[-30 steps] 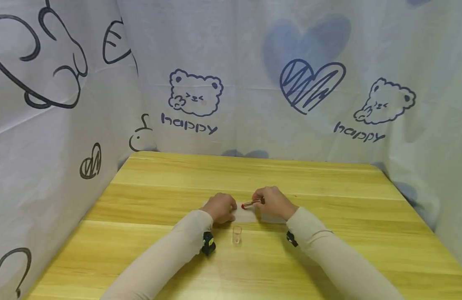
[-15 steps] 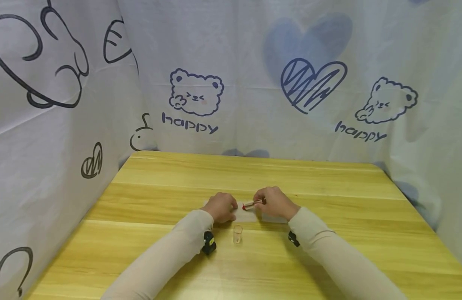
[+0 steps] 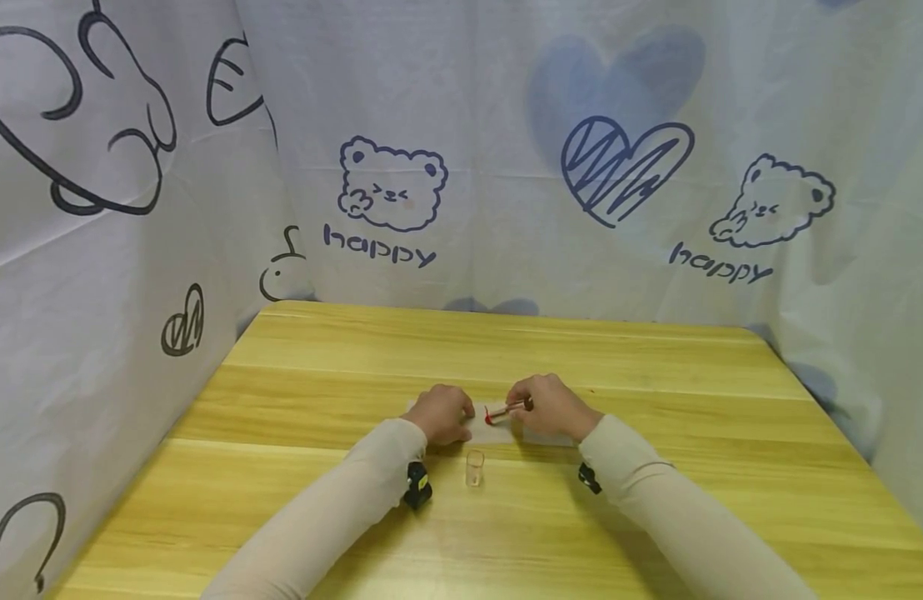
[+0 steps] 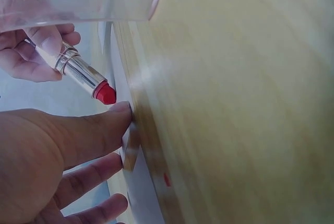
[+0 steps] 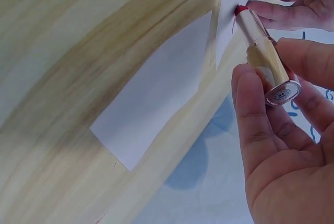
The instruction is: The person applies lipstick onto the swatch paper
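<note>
My right hand (image 3: 551,404) pinches a lipstick (image 5: 255,31) between thumb and fingers, its gold-and-silver case tilted. The red tip touches a white slip of paper (image 3: 495,432), where a thin red stroke shows beside it. My left hand (image 3: 441,415) rests with its fingertips on that same slip, left of the lipstick; in the left wrist view its thumb and fingers are extended, pressing the paper. A clear cap (image 3: 474,469) stands upright on the table nearer to me, between the forearms.
A second white paper piece (image 5: 156,93) lies under and beside my right hand. Small red specks mark the wooden table (image 3: 356,350). White curtains (image 3: 499,233) with drawings enclose the back and sides. Each wrist wears a small black camera (image 3: 417,486).
The lipstick tip has slid slightly toward me on the paper, and a short red stroke now shows behind it. My left hand and the cap have stayed in place.
</note>
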{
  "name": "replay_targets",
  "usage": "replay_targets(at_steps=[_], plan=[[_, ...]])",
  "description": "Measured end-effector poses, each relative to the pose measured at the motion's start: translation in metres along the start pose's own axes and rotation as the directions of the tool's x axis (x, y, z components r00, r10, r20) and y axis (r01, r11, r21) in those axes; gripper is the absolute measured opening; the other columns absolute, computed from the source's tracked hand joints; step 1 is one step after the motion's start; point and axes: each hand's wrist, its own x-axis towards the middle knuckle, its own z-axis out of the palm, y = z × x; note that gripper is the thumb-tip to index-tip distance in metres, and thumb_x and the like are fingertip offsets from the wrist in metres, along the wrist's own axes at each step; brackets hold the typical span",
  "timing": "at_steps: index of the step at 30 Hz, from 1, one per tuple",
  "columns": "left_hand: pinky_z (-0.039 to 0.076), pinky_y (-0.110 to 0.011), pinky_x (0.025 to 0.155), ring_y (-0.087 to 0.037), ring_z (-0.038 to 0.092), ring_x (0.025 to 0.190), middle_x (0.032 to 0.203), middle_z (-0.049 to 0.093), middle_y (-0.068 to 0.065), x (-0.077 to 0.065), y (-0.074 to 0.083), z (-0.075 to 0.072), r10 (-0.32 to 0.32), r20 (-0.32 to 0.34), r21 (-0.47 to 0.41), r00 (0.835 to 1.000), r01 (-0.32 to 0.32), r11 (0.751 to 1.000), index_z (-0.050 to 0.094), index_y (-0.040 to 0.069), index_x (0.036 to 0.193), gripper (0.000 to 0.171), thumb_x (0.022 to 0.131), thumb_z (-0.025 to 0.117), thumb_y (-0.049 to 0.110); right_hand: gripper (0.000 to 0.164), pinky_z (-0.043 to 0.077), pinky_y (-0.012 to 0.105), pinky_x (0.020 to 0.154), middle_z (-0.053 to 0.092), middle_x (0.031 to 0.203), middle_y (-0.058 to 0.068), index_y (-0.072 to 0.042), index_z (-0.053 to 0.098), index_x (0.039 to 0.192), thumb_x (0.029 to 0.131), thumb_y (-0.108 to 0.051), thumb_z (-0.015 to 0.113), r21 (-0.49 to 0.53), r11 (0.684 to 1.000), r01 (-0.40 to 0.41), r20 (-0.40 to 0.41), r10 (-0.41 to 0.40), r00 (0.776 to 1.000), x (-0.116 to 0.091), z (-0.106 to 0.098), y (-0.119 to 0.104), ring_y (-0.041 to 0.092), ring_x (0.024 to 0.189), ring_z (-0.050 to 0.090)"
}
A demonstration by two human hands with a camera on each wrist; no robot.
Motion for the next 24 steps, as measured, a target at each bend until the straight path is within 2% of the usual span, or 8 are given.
replay_targets(at_steps=[8, 16, 24], plan=[[0.044, -0.047, 0.097, -0.028, 0.057, 0.116, 0.120, 0.066, -0.006, 0.0012, -0.0010, 0.0009, 0.000, -0.002, 0.009, 1.000, 0.000, 1.000, 0.073, 0.010, 0.113, 0.032, 0.084, 0.078, 0.022, 0.006, 0.052, 0.028, 0.062, 0.070, 0.086, 0.001, -0.008, 0.073, 0.094, 0.089, -0.009, 0.070, -0.028, 0.999, 0.044, -0.001, -0.044, 0.999, -0.0007, -0.0001, 0.0007, 0.007, 0.068, 0.060], [0.044, -0.047, 0.097, -0.028, 0.057, 0.116, 0.120, 0.066, -0.006, 0.0006, 0.0001, -0.0007, -0.003, 0.007, -0.008, 1.000, 0.003, 1.000, 0.073, 0.009, 0.113, 0.031, 0.084, 0.078, 0.021, 0.008, 0.052, 0.026, 0.062, 0.071, 0.089, 0.003, -0.006, 0.073, 0.095, 0.089, -0.009, 0.070, -0.028, 0.998, 0.055, 0.011, -0.055, 0.998, -0.0034, -0.0013, -0.0018, 0.006, 0.069, 0.061], [0.044, -0.047, 0.097, -0.028, 0.057, 0.116, 0.119, 0.067, -0.006, -0.0001, 0.0004, -0.0013, 0.004, 0.001, -0.008, 1.000, -0.004, 1.000, 0.073, 0.009, 0.113, 0.031, 0.084, 0.078, 0.020, 0.009, 0.053, 0.028, 0.065, 0.071, 0.092, 0.003, -0.005, 0.073, 0.097, 0.090, -0.008, 0.068, -0.026, 0.999, 0.047, 0.035, -0.046, 0.998, -0.0052, -0.0026, -0.0033, 0.009, 0.072, 0.062]])
